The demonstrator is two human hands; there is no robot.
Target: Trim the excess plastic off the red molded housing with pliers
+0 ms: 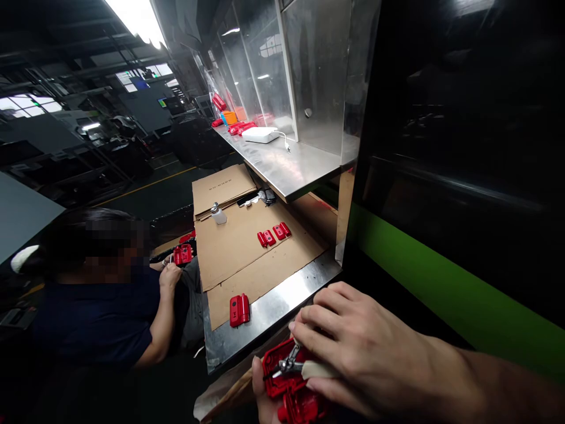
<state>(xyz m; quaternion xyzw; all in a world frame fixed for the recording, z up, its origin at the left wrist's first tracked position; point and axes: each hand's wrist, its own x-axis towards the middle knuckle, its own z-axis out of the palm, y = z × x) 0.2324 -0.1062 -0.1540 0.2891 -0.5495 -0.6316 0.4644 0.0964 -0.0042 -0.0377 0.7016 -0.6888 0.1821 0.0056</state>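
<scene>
right hand [353,347] grips small cutters [289,364] by a pale handle, tips set on the red plastic housing [291,386], which the left hand [263,394] cups from below at the frame's bottom edge, off the worktop [273,306]. risk, in my judgement: tips slipping toward the supporting fingers, or the part dropping. another red part [239,310] lies on cardboard [247,253] nearby; a seated co-worker [101,294] handles a similar piece.
</scene>
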